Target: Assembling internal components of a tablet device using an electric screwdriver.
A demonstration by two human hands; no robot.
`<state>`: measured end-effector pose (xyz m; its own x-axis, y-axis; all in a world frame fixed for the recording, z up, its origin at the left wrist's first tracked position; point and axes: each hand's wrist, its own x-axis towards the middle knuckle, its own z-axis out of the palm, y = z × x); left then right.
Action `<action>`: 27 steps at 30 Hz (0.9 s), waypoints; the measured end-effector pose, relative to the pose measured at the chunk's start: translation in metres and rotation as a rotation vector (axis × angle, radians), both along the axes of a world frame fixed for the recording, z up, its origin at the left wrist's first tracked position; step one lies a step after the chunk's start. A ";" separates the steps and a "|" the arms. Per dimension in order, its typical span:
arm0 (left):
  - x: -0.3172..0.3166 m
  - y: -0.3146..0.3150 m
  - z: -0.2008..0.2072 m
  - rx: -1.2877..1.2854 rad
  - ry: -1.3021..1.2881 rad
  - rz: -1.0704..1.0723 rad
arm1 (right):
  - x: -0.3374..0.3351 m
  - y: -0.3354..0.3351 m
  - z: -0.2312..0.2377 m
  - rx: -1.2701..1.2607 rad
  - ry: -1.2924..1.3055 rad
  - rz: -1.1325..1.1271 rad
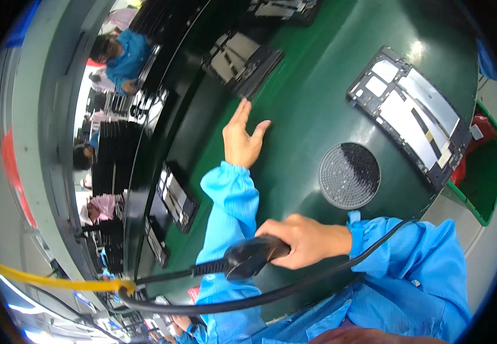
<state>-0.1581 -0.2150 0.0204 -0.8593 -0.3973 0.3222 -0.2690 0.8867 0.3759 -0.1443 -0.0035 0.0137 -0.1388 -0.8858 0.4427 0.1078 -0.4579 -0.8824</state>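
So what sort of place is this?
Probably an electronics assembly or repair line: opened flat devices on a green work surface, a corded black tool in the right hand, and a co-worker in blue beyond.

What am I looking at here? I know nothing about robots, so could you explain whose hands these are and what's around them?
There is no robot here, just a person in blue sleeves using two bare hands. A wide fisheye camera on their head looks down, which is why straight edges bend. The right hand grips a black handheld tool. The left hand is open and empty, its fingertips close to a dark-framed flat device; I can't tell whether they touch. On the green work surface lie a larger opened device, its insides showing, and a round ridged dish holding tiny dark pieces, too small to identify. A green bin stands at the right.
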 end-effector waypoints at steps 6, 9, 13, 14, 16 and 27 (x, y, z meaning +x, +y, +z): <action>-0.065 -0.082 0.000 -0.121 -0.331 0.035 | -0.002 0.001 -0.002 0.000 -0.059 0.055; -0.062 -0.115 0.005 -0.166 -0.394 0.025 | -0.003 0.002 0.003 -0.034 -0.074 0.058; -0.069 -0.084 0.017 -0.108 -0.667 -0.020 | -0.009 0.001 -0.001 -0.022 -0.080 0.017; -0.059 -0.085 0.006 -0.245 -0.545 0.016 | -0.007 -0.001 -0.002 -0.021 -0.083 0.018; -0.039 -0.081 -0.004 -0.422 -0.387 0.176 | -0.003 -0.004 -0.003 -0.050 -0.069 0.007; 0.139 0.015 -0.032 -0.604 0.148 -0.104 | 0.004 -0.006 -0.006 -0.095 0.036 -0.232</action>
